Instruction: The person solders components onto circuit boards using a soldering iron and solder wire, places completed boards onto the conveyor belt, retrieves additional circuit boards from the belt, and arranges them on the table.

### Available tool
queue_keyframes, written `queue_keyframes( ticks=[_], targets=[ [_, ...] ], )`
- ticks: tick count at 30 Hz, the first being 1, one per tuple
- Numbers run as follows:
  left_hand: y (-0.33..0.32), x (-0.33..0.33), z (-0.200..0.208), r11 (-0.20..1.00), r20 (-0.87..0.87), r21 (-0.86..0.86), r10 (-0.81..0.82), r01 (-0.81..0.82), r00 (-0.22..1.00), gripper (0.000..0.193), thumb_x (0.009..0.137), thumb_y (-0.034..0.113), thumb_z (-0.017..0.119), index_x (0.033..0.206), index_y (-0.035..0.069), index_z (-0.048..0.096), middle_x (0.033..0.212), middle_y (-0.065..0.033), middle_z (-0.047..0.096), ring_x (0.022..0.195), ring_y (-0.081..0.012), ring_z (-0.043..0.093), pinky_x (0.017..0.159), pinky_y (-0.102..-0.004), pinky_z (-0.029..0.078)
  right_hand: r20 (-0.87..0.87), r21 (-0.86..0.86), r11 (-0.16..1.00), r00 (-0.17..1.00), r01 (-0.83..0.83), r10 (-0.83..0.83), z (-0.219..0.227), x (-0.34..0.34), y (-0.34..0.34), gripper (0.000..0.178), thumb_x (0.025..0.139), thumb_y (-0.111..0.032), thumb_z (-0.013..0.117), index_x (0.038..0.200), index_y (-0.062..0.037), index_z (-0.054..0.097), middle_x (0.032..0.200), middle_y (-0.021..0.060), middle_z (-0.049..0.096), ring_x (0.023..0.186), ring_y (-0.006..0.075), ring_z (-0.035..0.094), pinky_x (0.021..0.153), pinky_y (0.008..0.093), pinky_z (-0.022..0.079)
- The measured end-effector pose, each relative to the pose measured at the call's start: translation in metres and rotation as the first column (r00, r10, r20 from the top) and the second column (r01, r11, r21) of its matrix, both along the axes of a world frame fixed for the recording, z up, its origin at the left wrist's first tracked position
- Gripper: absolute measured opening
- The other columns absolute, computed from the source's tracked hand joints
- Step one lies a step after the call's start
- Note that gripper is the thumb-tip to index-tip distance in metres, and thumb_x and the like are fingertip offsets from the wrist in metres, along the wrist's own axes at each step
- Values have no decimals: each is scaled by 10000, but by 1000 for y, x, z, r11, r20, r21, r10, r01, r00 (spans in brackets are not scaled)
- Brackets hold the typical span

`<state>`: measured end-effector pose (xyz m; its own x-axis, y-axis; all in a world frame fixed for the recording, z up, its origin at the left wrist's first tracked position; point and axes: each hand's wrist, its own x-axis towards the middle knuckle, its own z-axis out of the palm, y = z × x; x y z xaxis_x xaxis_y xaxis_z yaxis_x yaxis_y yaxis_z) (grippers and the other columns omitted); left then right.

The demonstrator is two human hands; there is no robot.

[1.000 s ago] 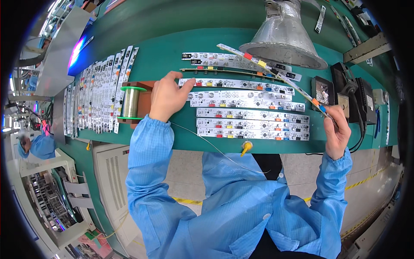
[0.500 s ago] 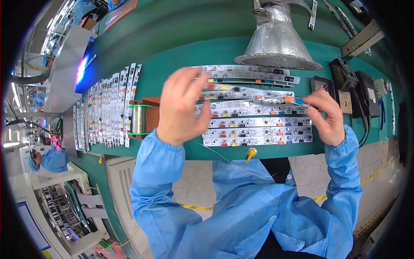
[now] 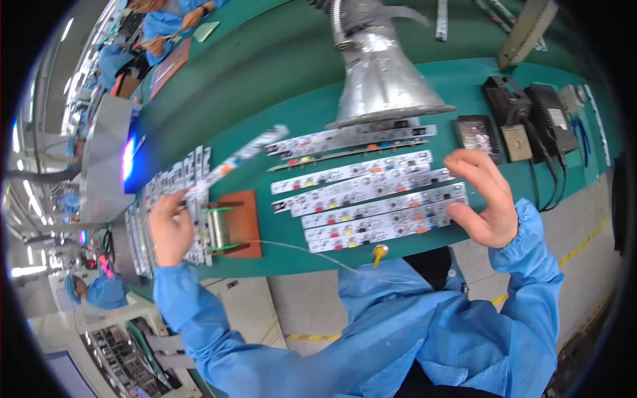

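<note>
Head view: what does the left hand have?

One strip, pinched by its near left end between thumb and fingers. Its far right end slants away, a little blurred.

Where is that strip, exactly?

Over the left part of the green table, with its near end at the pile and its far end reaching toward the rows. I can't tell whether it touches the pile.

And the right hand?

Bare, with thumb and fingers spread apart, at the right ends of the rows. I can't tell if a fingertip touches them.

What stands between pile and rows?

A spool in a brown holder, near side, its wire trailing right.

Anything beyond the rows?

A silver hood, on the far side.
</note>
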<state>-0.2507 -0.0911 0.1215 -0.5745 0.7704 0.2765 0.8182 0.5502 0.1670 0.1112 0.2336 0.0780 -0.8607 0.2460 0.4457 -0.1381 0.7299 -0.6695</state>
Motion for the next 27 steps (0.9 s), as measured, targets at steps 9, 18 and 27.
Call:
queue_keyframes(
  ticks=[9,18,27],
  targets=[
    [126,-80,-50,998,202,-11,56,-55,978,298,729,77,530,982,1,668,817,-200,668,767,-277,654,738,-338,494,44,-285,907,949,310,-311,-39,64,5,367,749,37,624,1111,36,569,879,106,598,742,159,559,672,269,462],
    [189,-51,-106,987,269,-30,-144,158,952,312,674,-4,608,976,32,677,919,-181,634,858,-325,619,789,-367,493,53,-663,606,835,440,-548,-70,97,22,317,871,-71,586,1171,24,547,869,53,601,734,86,548,627,210,439],
    [172,-39,-109,983,165,29,-183,180,969,254,727,-39,562,935,32,688,955,-163,629,885,-337,604,807,-373,487,14,-960,181,685,213,-728,-79,72,65,369,900,-188,573,1233,-46,499,875,55,600,578,91,491,490,225,403]
  ],
)
